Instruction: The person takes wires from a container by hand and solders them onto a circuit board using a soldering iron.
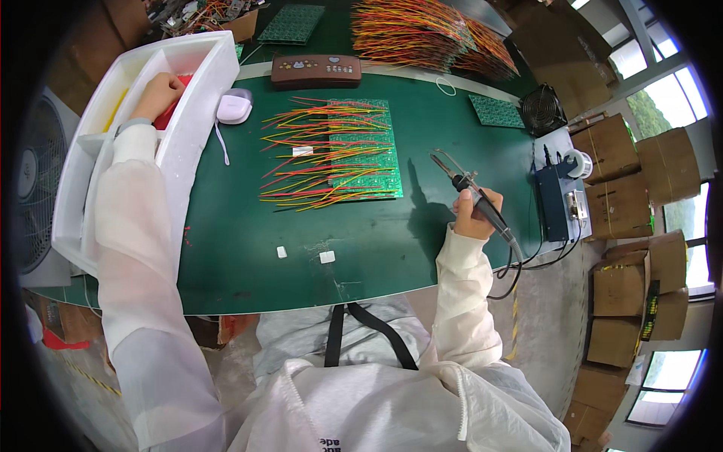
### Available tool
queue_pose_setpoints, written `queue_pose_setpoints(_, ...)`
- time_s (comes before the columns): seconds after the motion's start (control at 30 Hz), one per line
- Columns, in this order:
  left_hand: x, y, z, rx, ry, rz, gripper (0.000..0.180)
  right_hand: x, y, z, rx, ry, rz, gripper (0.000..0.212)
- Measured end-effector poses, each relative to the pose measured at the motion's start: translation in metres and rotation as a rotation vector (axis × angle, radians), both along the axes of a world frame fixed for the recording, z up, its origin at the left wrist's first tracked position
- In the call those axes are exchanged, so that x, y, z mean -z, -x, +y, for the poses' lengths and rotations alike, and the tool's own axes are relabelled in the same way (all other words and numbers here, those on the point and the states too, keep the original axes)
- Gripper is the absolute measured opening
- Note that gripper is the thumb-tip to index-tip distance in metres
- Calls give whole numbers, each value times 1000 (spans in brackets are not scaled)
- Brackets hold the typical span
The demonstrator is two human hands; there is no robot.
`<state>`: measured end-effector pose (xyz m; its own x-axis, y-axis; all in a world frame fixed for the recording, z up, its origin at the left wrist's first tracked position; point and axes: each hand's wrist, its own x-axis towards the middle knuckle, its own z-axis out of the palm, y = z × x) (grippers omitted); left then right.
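Observation:
My left hand [159, 96] reaches into a compartment of the white foam box [197, 113], fingers curled down at the red wires [165, 118]; what the fingertips pinch is hidden. In my right hand [476, 215] is a soldering iron [493, 217], with a thin curved metal guide at its tip. The iron is raised over the right part of the table, tip toward the upper left, apart from the boards. Between my hands lies a green circuit board panel [395, 169]. Rows of red and yellow wires [290, 177] lie across it and stick out past its left edge.
A lilac case [234, 107] and brown pencil case [316, 71] border the panel. Behind lie a large wire bundle [422, 34] and more boards [292, 24], [497, 111]. At right stand a small black fan [544, 110], blue soldering station [553, 203] and solder spool [579, 163].

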<state>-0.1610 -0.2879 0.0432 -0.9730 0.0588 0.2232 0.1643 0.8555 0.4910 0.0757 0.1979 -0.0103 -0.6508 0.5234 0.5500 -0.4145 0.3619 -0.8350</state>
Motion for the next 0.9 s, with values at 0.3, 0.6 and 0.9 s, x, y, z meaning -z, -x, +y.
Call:
queue_pose_setpoints(0.3, -88, -54, 65, 305, -490, 333, 15, -3, 2, -15, -60, 30, 4, 21)
queue_pose_setpoints(0.6, 18, -155, 288, 477, -356, 154, 7, -6, 3, -8, -31, 36, 53, 23)
queue_pose_setpoints(0.9, 33, -159, 311, 408, -296, 216, 7, -13, 1, -14, -1, -17, -15, 22)
